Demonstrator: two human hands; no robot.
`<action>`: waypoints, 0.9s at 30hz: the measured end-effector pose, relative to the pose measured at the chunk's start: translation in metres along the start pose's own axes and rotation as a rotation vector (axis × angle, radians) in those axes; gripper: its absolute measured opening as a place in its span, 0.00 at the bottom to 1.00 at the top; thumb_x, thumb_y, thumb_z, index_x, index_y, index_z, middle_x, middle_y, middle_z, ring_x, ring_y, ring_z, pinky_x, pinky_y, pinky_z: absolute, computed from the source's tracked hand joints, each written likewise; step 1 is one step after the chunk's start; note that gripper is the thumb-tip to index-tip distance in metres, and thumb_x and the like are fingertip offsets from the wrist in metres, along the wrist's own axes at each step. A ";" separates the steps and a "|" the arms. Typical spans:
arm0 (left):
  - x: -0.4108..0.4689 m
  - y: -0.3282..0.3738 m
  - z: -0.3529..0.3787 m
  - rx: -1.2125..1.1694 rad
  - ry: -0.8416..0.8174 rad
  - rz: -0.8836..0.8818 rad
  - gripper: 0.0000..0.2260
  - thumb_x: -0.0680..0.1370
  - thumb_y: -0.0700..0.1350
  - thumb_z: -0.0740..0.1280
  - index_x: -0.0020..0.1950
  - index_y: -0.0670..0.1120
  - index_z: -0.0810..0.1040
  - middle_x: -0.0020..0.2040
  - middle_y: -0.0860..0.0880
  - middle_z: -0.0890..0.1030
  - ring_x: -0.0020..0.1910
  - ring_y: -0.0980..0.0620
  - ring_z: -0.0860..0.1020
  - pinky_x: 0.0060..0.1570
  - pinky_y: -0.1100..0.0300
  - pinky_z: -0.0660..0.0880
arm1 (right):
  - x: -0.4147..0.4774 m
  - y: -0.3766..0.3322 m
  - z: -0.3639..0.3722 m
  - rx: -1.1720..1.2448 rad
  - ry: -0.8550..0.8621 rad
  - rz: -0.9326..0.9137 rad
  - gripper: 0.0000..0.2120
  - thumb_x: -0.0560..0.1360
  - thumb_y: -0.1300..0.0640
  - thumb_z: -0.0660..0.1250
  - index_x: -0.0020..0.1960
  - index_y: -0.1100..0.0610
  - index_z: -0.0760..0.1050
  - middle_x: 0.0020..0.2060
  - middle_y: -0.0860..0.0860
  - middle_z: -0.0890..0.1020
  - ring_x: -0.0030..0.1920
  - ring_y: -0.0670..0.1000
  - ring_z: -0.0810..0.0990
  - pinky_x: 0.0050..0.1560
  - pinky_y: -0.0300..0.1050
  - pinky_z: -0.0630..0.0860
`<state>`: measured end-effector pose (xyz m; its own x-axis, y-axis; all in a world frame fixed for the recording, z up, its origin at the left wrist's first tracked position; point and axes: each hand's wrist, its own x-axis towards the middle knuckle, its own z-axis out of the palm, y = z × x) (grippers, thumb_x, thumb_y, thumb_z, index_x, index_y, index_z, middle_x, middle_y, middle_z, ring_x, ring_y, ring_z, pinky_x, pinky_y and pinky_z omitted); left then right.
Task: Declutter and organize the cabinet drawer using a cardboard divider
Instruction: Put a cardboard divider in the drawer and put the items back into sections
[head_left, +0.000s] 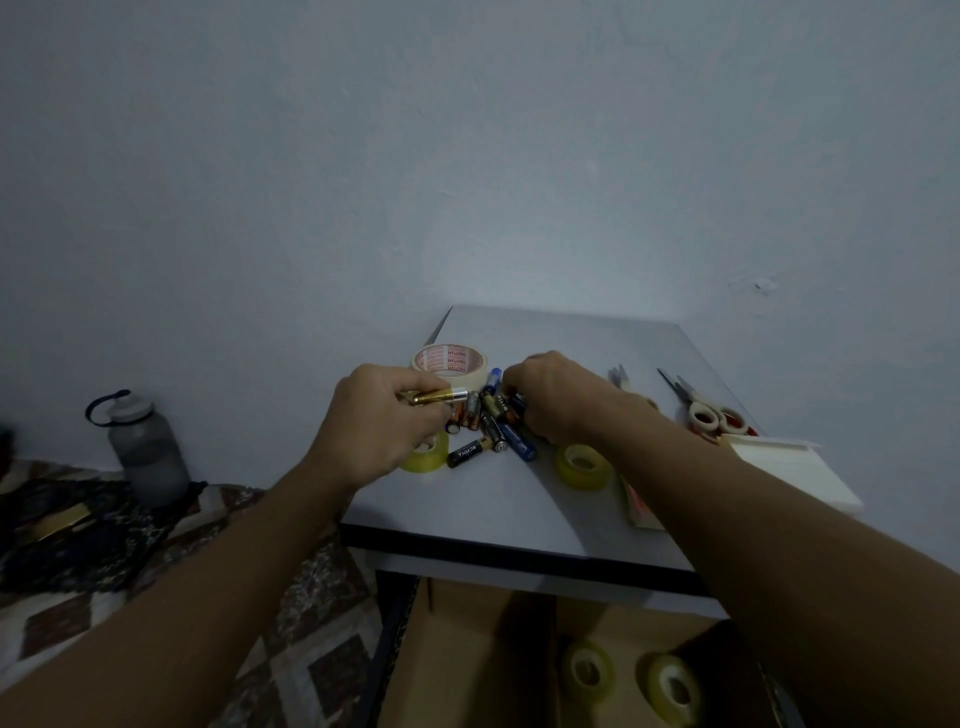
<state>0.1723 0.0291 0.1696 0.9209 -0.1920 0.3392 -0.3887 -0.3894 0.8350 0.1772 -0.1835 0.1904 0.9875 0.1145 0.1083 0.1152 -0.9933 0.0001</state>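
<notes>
Head view: the left hand (384, 415) pinches a gold battery (436, 397) between the thumb and curled fingers. The battery's long axis lies nearly level across the picture. Its silver end points right, past the fingertips toward the battery pile (493, 423), and its other end is buried in the grip.

The pile lies on the cabinet top (519, 509) between the two hands. Most cells run away from the viewer, and one black cell (469, 452) at the near edge slants across.

The right hand (550, 397) arches over the pile's right side with its fingers curled down. The tips are hidden behind the knuckles, so I cannot tell whether they grip a cell.

A masking tape (451, 361) lies flat just beyond the left fingertips. The heel of the left hand half covers one yellow roll (431, 457). Another roll (583, 465) sits just beside the right wrist. Scissors (701, 413) lie right of the right hand, partly behind the forearm.

Below, the open drawer (387, 649) shows a cardboard divider (467, 649) holding two tape rolls (589, 670) in deep shadow. The right arm cuts off the drawer's right part.
</notes>
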 end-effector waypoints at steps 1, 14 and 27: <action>0.000 0.000 0.000 -0.005 0.000 0.000 0.10 0.72 0.40 0.75 0.50 0.51 0.87 0.37 0.51 0.86 0.35 0.52 0.84 0.40 0.58 0.81 | 0.000 0.000 0.001 -0.008 0.004 -0.005 0.16 0.73 0.65 0.68 0.60 0.56 0.76 0.53 0.55 0.77 0.52 0.56 0.78 0.53 0.54 0.80; -0.005 0.007 -0.004 0.018 0.017 0.003 0.10 0.72 0.41 0.76 0.53 0.48 0.86 0.34 0.51 0.84 0.30 0.58 0.80 0.34 0.65 0.75 | -0.005 0.006 -0.017 0.218 0.158 0.036 0.17 0.77 0.65 0.67 0.65 0.56 0.76 0.57 0.54 0.81 0.47 0.50 0.79 0.42 0.37 0.75; -0.080 0.039 -0.026 -0.204 0.009 -0.021 0.09 0.74 0.37 0.74 0.48 0.50 0.85 0.40 0.39 0.85 0.36 0.41 0.82 0.48 0.41 0.80 | -0.102 -0.006 -0.062 0.893 0.182 0.180 0.16 0.72 0.70 0.71 0.58 0.58 0.80 0.44 0.56 0.84 0.42 0.57 0.85 0.46 0.52 0.84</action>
<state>0.0843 0.0526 0.1864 0.9294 -0.1775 0.3235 -0.3562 -0.2025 0.9122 0.0689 -0.1897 0.2413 0.9751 -0.1190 0.1872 0.0772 -0.6091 -0.7894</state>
